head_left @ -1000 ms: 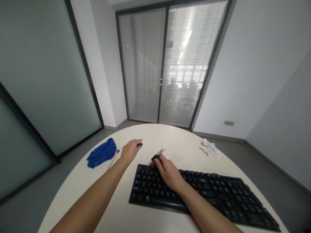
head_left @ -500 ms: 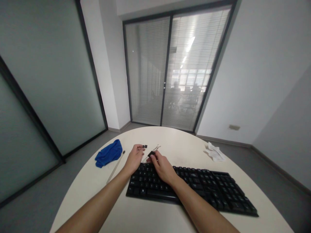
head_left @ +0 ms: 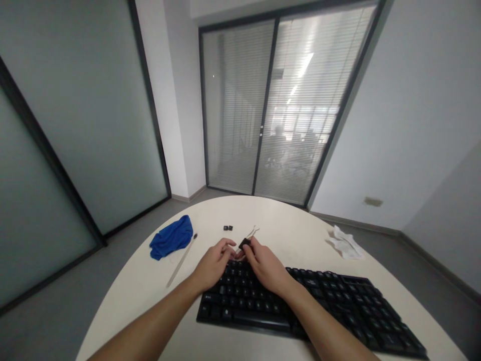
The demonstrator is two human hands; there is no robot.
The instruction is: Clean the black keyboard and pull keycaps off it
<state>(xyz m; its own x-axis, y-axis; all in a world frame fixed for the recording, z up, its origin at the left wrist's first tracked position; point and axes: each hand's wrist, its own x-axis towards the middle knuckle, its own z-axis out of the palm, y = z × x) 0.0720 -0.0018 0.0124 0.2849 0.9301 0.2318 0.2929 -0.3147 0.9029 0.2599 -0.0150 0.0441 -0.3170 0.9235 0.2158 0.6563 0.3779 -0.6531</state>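
Note:
A black keyboard (head_left: 263, 319) lies across the table under my forearms. Above its upper left part, my right hand (head_left: 266, 261) grips a small black tool (head_left: 245, 243) with thin wire prongs (head_left: 254, 232) pointing away from me. My left hand (head_left: 215, 261) is beside it, fingers curled close to the tool; whether they pinch anything is too small to tell. Two small black keycaps (head_left: 228, 228) sit side by side on the table beyond my hands.
On the round cream table (head_left: 128, 301), a blue cloth (head_left: 172, 237) lies at the left with a thin brush (head_left: 182, 260) beside it. A crumpled white tissue (head_left: 344, 243) is at the right, near the table edge.
My left hand has left the two keycaps and come back toward the tool in my right hand. The view has shifted slightly, and the keyboard appears lower.

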